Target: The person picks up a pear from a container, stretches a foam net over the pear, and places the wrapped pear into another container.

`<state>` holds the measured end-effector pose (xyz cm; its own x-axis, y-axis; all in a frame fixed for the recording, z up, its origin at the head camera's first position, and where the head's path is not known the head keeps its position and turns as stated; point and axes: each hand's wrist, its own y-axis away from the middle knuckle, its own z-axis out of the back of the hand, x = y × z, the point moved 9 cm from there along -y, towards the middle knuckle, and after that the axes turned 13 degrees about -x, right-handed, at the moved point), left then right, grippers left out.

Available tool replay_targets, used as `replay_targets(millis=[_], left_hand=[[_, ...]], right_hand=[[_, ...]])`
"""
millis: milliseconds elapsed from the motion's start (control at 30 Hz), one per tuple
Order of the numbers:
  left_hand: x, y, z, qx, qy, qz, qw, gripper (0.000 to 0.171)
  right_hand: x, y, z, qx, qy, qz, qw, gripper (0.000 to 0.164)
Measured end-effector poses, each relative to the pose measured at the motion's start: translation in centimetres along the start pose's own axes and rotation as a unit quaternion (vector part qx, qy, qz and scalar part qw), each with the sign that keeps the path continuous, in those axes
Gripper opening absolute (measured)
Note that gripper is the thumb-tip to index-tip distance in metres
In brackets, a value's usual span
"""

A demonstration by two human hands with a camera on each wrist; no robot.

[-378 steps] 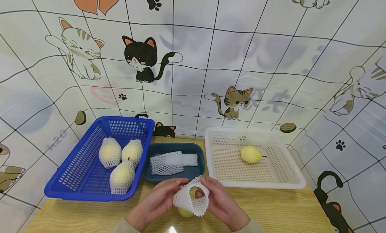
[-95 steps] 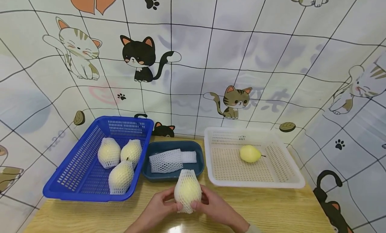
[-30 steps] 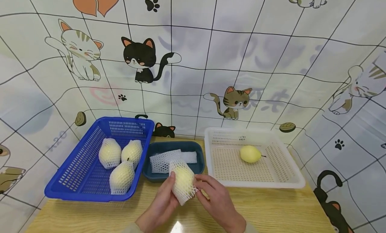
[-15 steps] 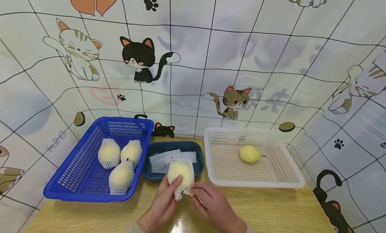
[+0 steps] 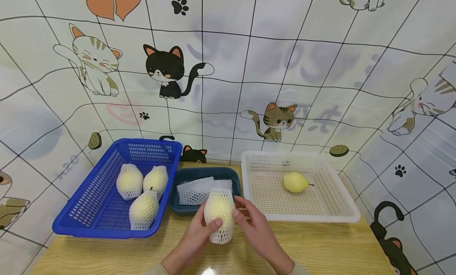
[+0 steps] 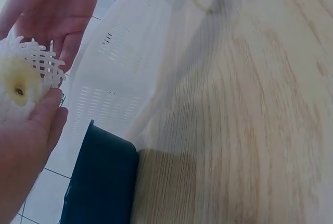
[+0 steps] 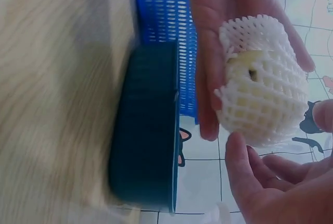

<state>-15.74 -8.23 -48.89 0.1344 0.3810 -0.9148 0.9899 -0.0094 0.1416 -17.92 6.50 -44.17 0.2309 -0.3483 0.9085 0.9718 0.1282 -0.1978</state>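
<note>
A pale yellow pear in a white foam net sleeve point(image 5: 219, 205) is held up over the table's front middle. My left hand point(image 5: 197, 231) grips it from the left, thumb across its front. My right hand point(image 5: 254, 227) is at its right side, fingers loosely bent, with fingertips right at the net. In the left wrist view the pear's bare end point(image 6: 20, 86), with a small dark hollow, shows through the net's opening. From the right wrist view, the left hand's fingers point(image 7: 208, 73) lie along the netted pear point(image 7: 270, 96), and the right hand point(image 7: 281, 182) is below it.
A blue basket point(image 5: 71, 227) at left holds three netted pears point(image 5: 144, 209). Behind the hands, a dark teal tray point(image 5: 174, 207) contains foam nets point(image 5: 196, 191). At right, a white basket point(image 5: 303, 216) bears one bare pear point(image 5: 296, 182). A cat-patterned sheet point(image 5: 228, 89) hangs behind.
At first both hands held the net open around the pear; later they held it upright, netted. Half a second ago my right fingers were at the net's lower edge; now they are higher, beside the pear.
</note>
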Motion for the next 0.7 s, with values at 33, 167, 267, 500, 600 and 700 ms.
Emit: replay_targets(millis=[33,167,267,500,600,700], left_hand=[[-0.1,0.0,-0.1,0.002,-0.005,-0.002,1.0,0.085],[-0.2,0.1,-0.2,0.008,-0.031,-0.012,0.9994,0.088],[-0.2,0.2,-0.3,0.014,-0.049,-0.015,0.9986,0.089],[-0.2,0.2,-0.4,0.029,-0.069,-0.013,0.9971,0.089],[-0.2,0.4,-0.4,0.042,-0.062,-0.006,0.9972,0.087],[-0.2,0.6,-0.3,0.051,-0.045,0.005,0.9977,0.083]], right_hand=[[0.1,-0.1,-0.2,0.006,0.0,-0.004,1.0,0.049],[0.3,-0.4,-0.9,0.04,-0.007,-0.013,0.999,0.053],[0.1,-0.6,-1.5,0.068,-0.022,-0.034,0.997,0.058],[-0.3,-1.0,-2.2,0.103,-0.078,-0.056,0.99,0.067],[-0.4,-1.1,-2.2,0.107,-0.097,-0.061,0.988,0.066],[-0.5,-1.2,-2.1,0.1,-0.118,-0.073,0.985,0.066]])
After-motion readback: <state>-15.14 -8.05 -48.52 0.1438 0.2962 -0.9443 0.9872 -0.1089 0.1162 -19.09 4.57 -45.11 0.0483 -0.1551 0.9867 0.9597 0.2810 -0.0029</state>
